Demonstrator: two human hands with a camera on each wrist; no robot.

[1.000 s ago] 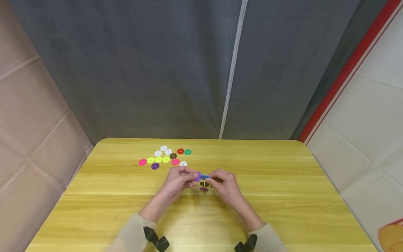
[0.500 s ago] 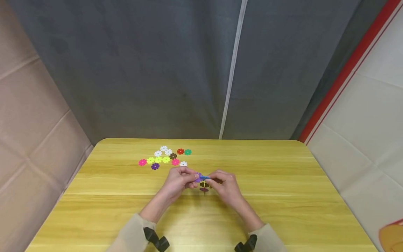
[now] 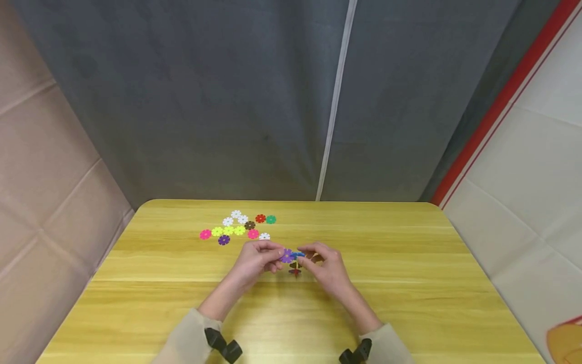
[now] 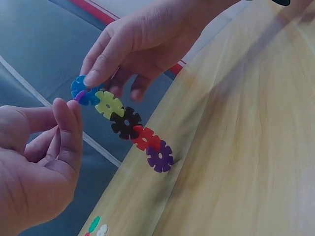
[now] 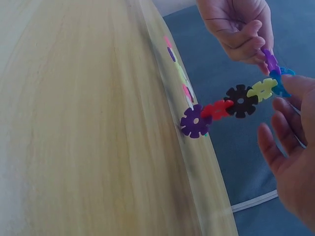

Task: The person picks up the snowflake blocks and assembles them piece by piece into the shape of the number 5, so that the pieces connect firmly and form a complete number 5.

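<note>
Chain of discs: blue, yellow-green, black, red, purple; table yellow wood-grain w/ loose multicolour discs.

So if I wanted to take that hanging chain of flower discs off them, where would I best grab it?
Probably at the black disc in the middle of the chain, pinched flat face to flat face from the side. The left hand and right hand crowd the blue top disc, while the dark purple bottom disc sits at the table, and the faces look broad.
</note>
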